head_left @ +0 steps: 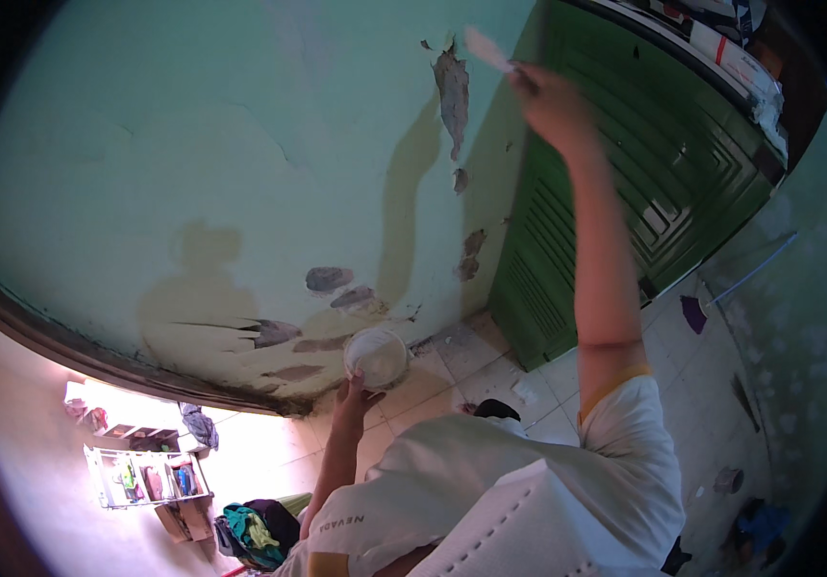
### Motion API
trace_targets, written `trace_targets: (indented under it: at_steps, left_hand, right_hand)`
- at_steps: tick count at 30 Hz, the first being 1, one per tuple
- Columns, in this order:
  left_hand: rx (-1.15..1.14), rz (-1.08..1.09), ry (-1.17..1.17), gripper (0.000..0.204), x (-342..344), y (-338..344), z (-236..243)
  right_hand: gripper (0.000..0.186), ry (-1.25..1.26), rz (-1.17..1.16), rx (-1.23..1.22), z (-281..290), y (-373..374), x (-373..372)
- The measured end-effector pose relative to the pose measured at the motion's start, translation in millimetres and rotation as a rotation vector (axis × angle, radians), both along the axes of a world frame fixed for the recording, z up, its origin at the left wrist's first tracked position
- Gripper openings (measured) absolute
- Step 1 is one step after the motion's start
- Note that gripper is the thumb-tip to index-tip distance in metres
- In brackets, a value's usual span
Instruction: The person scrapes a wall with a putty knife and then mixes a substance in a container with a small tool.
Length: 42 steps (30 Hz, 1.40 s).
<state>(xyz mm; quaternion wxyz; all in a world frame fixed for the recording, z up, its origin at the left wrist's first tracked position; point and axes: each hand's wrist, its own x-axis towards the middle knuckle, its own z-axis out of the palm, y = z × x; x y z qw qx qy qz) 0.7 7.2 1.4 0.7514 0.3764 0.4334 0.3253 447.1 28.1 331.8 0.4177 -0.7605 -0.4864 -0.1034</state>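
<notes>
My right hand (545,108) is raised high beside the pale green wall (240,115), closed on a pale flat blade tool (486,46), blurred by motion, possibly a putty knife. The tool is near the top of a long peeled patch (452,91); whether it touches the wall is unclear. My left hand (356,389) grips a round white container (380,358) low in front of the wall, its contents pale. More flaked grey patches (329,279) mark the lower wall.
A green panelled door (606,173) stands right of the damaged wall. A broom (694,313) leans farther right, above tiled floor (442,394). A small bucket (729,481) sits at lower right. A shelf rack (144,476) and heaped clothes (255,529) are at lower left.
</notes>
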Motion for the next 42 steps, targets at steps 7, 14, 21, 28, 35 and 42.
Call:
trace_targets:
  at_steps: [7,14,21,28,35,42]
  left_hand:
    - [0.004,-0.006,0.038,0.063,1,-1,6]
    - [-0.005,-0.018,0.071,0.067,5,-1,4]
    - [-0.001,0.012,0.015,0.064,-1,-7,4]
    - [-0.025,0.026,0.02,0.063,-6,-5,3]
    - [-0.036,0.008,0.021,0.066,-6,-1,-10]
    - [-0.034,0.023,0.009,0.067,-4,1,-6]
  right_hand:
    - [0.042,0.056,0.023,0.032,-4,1,1]
    - [0.042,-0.021,-0.034,-0.077,-13,18,-11]
    - [0.04,-0.087,-0.034,0.003,-2,8,-16]
    - [0.032,-0.076,-0.041,0.077,-3,8,-20]
    - [0.037,-0.166,-0.135,-0.159,2,22,-45]
    - [0.038,-0.138,-0.082,-0.079,-6,16,-54]
